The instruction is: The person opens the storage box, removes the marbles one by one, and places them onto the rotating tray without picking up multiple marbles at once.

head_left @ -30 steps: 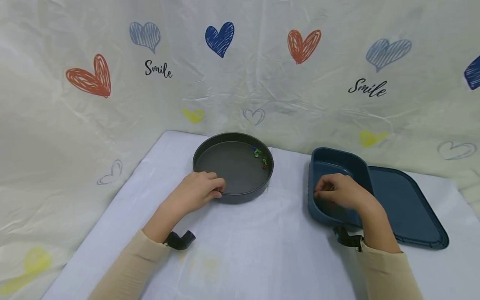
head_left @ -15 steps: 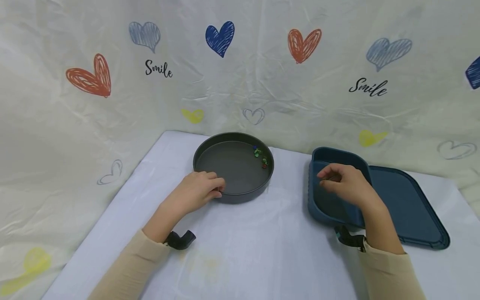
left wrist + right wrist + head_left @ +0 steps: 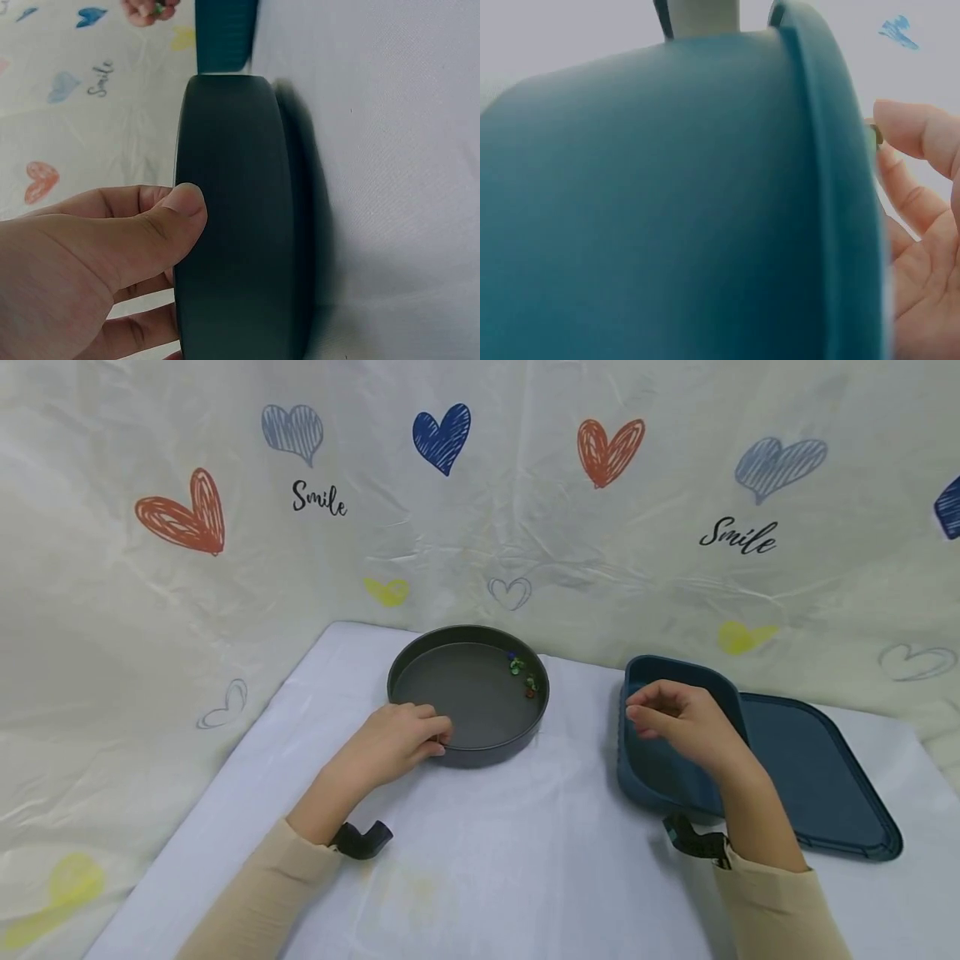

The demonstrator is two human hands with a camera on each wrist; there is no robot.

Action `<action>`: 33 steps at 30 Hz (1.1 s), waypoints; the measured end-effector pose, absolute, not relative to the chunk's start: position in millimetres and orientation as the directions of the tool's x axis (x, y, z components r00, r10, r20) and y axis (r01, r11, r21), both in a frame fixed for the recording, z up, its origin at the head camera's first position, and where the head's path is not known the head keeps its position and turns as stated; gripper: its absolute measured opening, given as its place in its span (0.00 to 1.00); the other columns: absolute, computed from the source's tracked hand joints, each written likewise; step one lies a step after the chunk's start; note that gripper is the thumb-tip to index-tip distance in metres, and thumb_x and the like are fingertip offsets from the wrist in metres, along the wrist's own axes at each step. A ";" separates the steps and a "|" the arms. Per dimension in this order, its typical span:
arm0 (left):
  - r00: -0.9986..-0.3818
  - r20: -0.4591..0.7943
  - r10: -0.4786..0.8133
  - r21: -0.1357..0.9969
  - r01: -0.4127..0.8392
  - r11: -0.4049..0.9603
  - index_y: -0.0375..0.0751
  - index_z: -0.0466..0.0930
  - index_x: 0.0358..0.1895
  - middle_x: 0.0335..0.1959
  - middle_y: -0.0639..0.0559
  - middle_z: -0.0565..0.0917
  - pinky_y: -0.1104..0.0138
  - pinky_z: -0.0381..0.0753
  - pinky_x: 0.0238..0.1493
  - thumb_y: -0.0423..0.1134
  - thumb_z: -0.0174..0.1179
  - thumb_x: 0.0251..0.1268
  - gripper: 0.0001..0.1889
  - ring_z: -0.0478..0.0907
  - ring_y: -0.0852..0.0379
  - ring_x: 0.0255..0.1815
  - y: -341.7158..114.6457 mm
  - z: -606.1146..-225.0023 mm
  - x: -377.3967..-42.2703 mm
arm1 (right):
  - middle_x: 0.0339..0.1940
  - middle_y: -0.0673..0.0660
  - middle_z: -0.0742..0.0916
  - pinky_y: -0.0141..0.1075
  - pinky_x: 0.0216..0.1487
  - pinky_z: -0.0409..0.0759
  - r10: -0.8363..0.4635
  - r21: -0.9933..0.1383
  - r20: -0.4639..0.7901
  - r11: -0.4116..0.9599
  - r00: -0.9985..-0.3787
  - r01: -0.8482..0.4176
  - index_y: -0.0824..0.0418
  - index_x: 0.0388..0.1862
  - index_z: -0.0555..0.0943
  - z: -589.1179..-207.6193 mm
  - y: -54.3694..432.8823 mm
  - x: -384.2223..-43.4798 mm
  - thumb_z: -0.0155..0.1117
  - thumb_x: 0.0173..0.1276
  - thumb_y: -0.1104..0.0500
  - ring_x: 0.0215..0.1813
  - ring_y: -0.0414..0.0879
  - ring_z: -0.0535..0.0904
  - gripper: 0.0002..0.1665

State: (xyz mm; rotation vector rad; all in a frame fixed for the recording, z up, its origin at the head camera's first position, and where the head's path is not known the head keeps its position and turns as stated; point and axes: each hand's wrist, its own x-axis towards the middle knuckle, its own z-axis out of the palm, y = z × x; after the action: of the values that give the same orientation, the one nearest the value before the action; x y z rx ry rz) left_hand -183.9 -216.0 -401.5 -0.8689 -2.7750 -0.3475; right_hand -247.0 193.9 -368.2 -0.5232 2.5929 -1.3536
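Note:
My left hand (image 3: 401,739) grips the near-left rim of a dark round pan (image 3: 457,693). In the left wrist view the thumb presses the pan's outer wall (image 3: 236,210), with the other fingers over the rim. Small coloured pieces, blue and green (image 3: 516,667) and green and reddish (image 3: 530,687), lie inside at the pan's right. My right hand (image 3: 678,718) is held over a deep blue container (image 3: 636,781). Between its thumb and fingers is a small green piece (image 3: 872,141), mostly hidden, so its kind is unclear.
A flat blue lid (image 3: 817,768) lies right of the container, partly behind the right forearm. White cloth (image 3: 525,852) covers the table. A sheet printed with hearts (image 3: 480,527) hangs behind it. Black wrist cameras (image 3: 363,841) sit under both wrists.
My right hand has risen from inside the blue container to above it, and its fingers have shifted slightly. The left hand and the pan stay put.

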 end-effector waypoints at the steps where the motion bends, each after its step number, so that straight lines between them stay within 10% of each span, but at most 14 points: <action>1: -0.803 0.270 0.531 0.161 0.581 0.798 0.55 0.83 0.38 0.31 0.62 0.80 0.64 0.76 0.34 0.43 0.72 0.60 0.07 0.78 0.59 0.29 -216.1 -401.8 -184.0 | 0.44 0.63 0.86 0.36 0.43 0.85 -0.389 -0.828 0.012 0.512 -0.921 -0.227 0.66 0.52 0.79 -368.4 193.0 -247.0 0.63 0.73 0.50 0.42 0.47 0.84 0.21; 33: -0.788 0.285 0.545 0.146 0.598 0.788 0.54 0.82 0.37 0.30 0.62 0.80 0.64 0.77 0.34 0.43 0.71 0.60 0.07 0.77 0.59 0.28 -214.6 -402.0 -184.2 | 0.42 0.60 0.88 0.42 0.44 0.86 -0.561 -0.961 -0.003 0.230 -0.828 -0.152 0.66 0.49 0.79 -382.4 160.9 -242.8 0.62 0.74 0.60 0.40 0.50 0.86 0.10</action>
State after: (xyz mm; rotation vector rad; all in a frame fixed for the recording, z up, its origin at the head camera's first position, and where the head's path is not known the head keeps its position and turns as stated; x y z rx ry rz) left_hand -184.2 -214.6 -402.0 -0.8927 -2.7507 -0.3367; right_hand -242.8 160.9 -382.4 -0.6603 2.1611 -1.6261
